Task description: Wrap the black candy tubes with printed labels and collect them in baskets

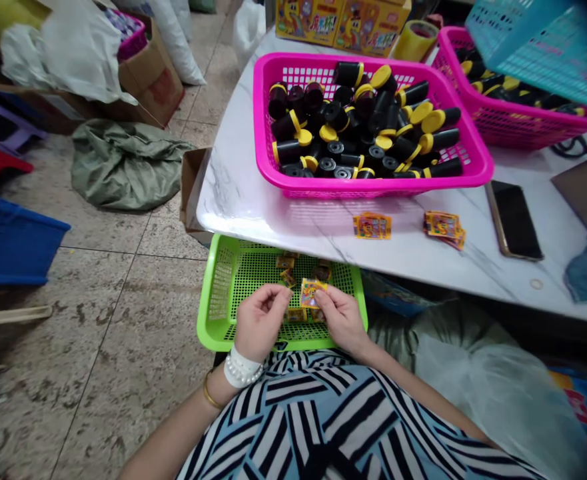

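Note:
My right hand (342,315) pinches a small yellow printed sticker (311,292) over a green basket (219,293) that sits in front of my lap. My left hand (260,319) is curled beside it, fingertips close to the sticker's left edge; I cannot make out anything in it. A few wrapped pieces (293,267) lie in the green basket. On the white marble table (233,193) above, two small stacks of the same stickers (372,226) (444,225) lie in front of a pink basket (273,175) full of black tubes with yellow caps (368,127).
A phone (514,219) lies on the table to the right. A second pink basket (503,123) with a teal basket (548,47) over it stands at the back right, near yellow boxes (340,23) and a tape roll (416,40). Blue crates, bags and cardboard boxes crowd the floor on the left.

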`<control>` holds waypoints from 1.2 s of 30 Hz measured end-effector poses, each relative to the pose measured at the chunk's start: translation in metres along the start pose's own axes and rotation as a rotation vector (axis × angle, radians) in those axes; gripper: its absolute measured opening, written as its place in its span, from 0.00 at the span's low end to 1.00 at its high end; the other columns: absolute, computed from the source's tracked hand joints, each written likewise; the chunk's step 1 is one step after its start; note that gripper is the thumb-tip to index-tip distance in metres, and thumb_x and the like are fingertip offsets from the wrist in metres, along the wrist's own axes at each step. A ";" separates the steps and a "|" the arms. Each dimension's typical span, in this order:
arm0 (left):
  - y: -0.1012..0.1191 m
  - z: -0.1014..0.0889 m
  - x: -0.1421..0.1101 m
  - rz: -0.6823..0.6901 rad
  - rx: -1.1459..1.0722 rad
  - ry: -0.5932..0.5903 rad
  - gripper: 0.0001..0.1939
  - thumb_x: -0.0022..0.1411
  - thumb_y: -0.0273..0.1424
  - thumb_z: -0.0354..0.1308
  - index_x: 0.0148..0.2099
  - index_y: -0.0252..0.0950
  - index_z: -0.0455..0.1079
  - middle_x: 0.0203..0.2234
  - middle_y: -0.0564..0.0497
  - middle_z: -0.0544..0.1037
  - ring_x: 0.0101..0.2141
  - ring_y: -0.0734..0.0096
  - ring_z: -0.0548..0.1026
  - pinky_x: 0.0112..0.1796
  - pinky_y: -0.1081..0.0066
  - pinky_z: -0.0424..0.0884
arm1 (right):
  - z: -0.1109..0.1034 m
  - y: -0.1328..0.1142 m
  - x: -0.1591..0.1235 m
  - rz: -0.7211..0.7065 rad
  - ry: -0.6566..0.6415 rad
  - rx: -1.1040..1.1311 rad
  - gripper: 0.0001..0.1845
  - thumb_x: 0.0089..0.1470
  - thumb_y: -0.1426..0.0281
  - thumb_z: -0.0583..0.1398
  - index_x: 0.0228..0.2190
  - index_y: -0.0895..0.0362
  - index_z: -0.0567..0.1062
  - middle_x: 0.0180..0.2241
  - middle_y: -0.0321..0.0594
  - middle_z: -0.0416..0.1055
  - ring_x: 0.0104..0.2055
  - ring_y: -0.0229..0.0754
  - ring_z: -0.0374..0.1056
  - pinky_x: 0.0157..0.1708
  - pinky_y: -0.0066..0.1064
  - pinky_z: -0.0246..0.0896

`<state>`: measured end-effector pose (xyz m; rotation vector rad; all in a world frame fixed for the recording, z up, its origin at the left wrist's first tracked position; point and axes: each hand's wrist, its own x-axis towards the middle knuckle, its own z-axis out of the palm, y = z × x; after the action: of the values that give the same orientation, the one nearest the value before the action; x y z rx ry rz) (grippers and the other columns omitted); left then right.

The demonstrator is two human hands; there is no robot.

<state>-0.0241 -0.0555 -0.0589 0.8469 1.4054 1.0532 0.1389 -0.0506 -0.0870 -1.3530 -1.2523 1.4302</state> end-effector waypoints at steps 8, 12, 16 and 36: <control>-0.003 -0.003 -0.001 0.132 0.008 0.091 0.11 0.60 0.38 0.61 0.35 0.34 0.74 0.25 0.51 0.74 0.24 0.76 0.68 0.25 0.76 0.64 | 0.006 0.014 -0.006 0.000 -0.012 0.000 0.27 0.63 0.52 0.52 0.19 0.57 0.66 0.16 0.31 0.58 0.18 0.32 0.51 0.18 0.26 0.46; 0.000 -0.003 -0.005 0.260 0.123 0.049 0.10 0.61 0.35 0.60 0.32 0.33 0.76 0.27 0.49 0.75 0.29 0.71 0.72 0.30 0.73 0.68 | 0.006 0.009 -0.007 -0.144 -0.001 -0.145 0.26 0.65 0.56 0.51 0.19 0.57 0.66 0.18 0.33 0.62 0.20 0.33 0.56 0.20 0.27 0.50; 0.004 -0.003 -0.008 0.361 0.156 0.144 0.06 0.60 0.32 0.62 0.37 0.34 0.77 0.31 0.48 0.76 0.31 0.71 0.73 0.31 0.73 0.69 | 0.007 0.005 -0.006 -0.210 0.013 -0.220 0.24 0.66 0.60 0.50 0.20 0.56 0.66 0.19 0.34 0.63 0.21 0.34 0.58 0.22 0.27 0.53; -0.004 -0.008 0.000 0.312 0.222 0.018 0.04 0.53 0.31 0.66 0.30 0.35 0.78 0.26 0.50 0.72 0.27 0.72 0.71 0.27 0.74 0.67 | 0.009 0.003 -0.003 -0.404 -0.082 -0.379 0.15 0.64 0.69 0.51 0.26 0.56 0.69 0.25 0.36 0.64 0.28 0.37 0.62 0.29 0.28 0.58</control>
<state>-0.0313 -0.0580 -0.0632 1.2518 1.4531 1.1527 0.1303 -0.0552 -0.0895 -1.1917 -1.8004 1.0073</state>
